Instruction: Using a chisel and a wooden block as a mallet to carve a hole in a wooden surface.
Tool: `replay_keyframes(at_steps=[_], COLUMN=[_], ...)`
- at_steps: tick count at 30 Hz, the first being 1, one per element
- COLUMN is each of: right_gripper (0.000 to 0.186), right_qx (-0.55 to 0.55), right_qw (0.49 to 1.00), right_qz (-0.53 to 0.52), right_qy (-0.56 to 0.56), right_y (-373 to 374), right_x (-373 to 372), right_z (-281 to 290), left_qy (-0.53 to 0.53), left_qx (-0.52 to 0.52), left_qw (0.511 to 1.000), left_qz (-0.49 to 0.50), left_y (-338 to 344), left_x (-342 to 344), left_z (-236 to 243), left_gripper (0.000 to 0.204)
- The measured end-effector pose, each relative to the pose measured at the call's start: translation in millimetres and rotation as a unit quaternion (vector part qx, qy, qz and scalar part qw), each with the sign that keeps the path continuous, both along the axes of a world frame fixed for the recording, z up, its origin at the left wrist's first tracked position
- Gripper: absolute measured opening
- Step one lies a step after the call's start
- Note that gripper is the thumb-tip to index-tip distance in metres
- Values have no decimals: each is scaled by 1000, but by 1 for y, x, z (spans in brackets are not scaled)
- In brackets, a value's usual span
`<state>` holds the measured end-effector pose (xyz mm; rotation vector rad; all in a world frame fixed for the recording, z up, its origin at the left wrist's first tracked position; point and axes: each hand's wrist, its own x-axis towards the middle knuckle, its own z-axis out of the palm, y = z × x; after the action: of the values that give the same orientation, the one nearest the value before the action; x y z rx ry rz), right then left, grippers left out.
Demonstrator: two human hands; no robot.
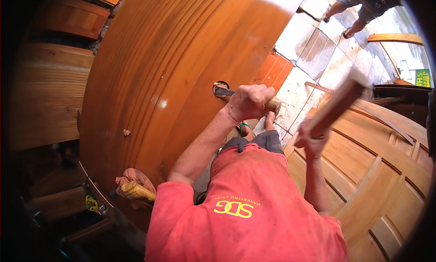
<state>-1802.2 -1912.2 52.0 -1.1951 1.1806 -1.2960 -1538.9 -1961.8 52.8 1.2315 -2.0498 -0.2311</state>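
A glossy orange-brown wooden door or panel [190, 48] with long grooves has a round hole [221, 85] cut in it. A chisel's dark blade [225, 92] lies across that hole, its tip at the opening. My left hand [249, 101] is closed on the chisel's pale wooden handle [274, 105]. To the right, my right hand [311, 135] grips a thick wooden block [340, 98], raised at a slant with its upper end above and to the right of the chisel and blurred.
A yellow power tool [138, 191] rests beside a pink rag [132, 175] at lower left. Paler panelled doors [363, 180] lie at right; stacked wood [59, 94] is at left. A person [365, 3] stands on the tiled floor [295, 39] at top right.
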Motion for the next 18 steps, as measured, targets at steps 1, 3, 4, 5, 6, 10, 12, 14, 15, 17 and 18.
replay_keyframes(at_steps=[1,3,4,5,6,10,12,14,15,17,18], right_gripper=[30,51,55,59,67,70,71,74,76,74,73], right_qx=[24,0,-9,-18,-14,-68,-86,-124,-143,-180,-196], right_qw=[997,995,994,992,991,993,990,980,975,962,958], right_qz=[-70,-75,-73,-71,-62,-24,-26,-18,-7,3,10], right_qy=[-3,-71,-86,-100,-117,-90,-105,-152,-168,-203,-211], right_y=[-6,-12,-10,-9,-7,-10,-17,-25,-30,-36,-37], right_x=[-2,-18,-20,-23,-25,-30,-31,-30,-37,-40,-38], right_z=[16,26,29,34,39,51,67,92,100,110,113], left_qy=[-1,35,44,45,46,54,60,131,132,178,178], left_qx=[0,-10,-1,-2,-3,-23,-24,-33,-32,-26,-26], left_qw=[1000,999,999,999,999,998,998,991,991,983,983], left_qz=[2,-6,-16,-14,-8,10,14,21,23,32,34], left_y=[-1,-1,-2,-3,-4,-9,-10,-13,-12,-11,-9], left_x=[-4,-16,-20,-21,-22,-16,-10,-4,-1,5,6], left_z=[6,15,19,19,16,9,11,20,25,31,31], left_gripper=[27,28,27,27,27,27,26,23,23,21,21])
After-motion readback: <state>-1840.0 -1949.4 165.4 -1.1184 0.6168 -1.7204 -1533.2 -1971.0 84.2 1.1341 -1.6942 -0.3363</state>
